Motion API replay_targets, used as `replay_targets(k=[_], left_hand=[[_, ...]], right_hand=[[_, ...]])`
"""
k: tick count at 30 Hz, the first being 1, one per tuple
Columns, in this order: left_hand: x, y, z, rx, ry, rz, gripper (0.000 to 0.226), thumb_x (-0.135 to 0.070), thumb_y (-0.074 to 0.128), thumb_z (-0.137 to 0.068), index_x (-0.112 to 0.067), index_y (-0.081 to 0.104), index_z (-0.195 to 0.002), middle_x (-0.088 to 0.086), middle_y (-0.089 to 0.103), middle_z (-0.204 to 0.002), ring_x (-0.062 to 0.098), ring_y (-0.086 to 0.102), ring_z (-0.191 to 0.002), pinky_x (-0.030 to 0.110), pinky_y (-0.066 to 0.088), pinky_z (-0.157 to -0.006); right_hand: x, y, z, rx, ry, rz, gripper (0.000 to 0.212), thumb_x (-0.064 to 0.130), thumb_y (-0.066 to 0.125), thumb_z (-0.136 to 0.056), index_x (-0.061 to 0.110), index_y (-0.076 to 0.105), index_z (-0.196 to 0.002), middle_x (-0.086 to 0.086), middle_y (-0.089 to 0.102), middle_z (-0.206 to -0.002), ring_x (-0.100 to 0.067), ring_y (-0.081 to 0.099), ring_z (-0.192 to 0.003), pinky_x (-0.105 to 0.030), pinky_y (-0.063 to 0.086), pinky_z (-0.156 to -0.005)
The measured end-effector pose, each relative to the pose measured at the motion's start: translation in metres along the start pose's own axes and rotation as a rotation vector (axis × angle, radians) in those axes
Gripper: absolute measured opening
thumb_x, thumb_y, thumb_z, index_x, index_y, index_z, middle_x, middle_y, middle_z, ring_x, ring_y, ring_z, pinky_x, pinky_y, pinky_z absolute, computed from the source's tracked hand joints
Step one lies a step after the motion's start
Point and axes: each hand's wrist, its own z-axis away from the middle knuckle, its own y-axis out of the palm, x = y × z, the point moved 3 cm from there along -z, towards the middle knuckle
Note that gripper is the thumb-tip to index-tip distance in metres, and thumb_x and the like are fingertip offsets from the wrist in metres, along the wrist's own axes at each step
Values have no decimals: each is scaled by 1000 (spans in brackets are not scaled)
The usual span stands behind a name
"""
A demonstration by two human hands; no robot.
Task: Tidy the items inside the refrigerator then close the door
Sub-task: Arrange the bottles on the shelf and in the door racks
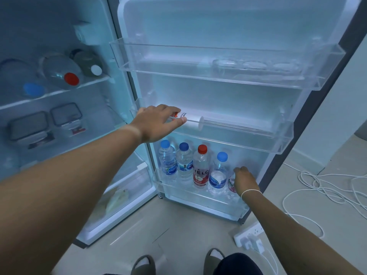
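Nearest, the right hand [245, 182] reaches down into the bottom door rack [200, 197], fingers curled round a small pink-labelled bottle [231, 184] at the right end of the row; most of that bottle is hidden behind the hand. Beside it to the left stand a blue-capped bottle [218, 173], a red-capped apple drink [201, 171] and two more blue-capped water bottles [175, 165], all upright and close together.

Higher and further in, the left hand [158, 123] lies over the rail of the middle door rack [258, 135], thumb and fingers pinching the end of a white tube [190, 120] that lies on its side along that rack.

Beyond, inside the fridge [59, 96], bottles lie on their sides on a shelf [53, 93] with lidded boxes [47, 124] below.

The step in hand looks like sorting the door racks: seating the small bottle in line and settling the tube. Next, I judge, both hands need to let go cleanly without tipping the neighbours, then turn to the lying bottles on the inner shelf; the door stays wide open and closing comes last
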Motion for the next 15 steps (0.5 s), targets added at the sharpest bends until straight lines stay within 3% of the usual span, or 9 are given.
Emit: replay_targets(k=[7, 15], left_hand=[[1, 0, 0, 4, 2, -8, 75, -73, 16, -77, -36, 39, -138, -2, 46, -144, 26, 43, -130, 45, 25, -107], [0, -1, 0, 4, -1, -6, 75, -73, 16, -77, -36, 40, -138, -2, 47, -143, 24, 43, -131, 44, 25, -107]], right_hand=[[-4, 2, -6, -11, 21, -127, 41, 2, 56, -86, 3, 49, -127, -20, 48, -127, -36, 53, -113, -36, 44, -100], [-11, -9, 3, 19, 23, -215, 62, -2, 53, -85, 10, 35, -143, -19, 38, -139, -36, 46, -125, -35, 36, -105]])
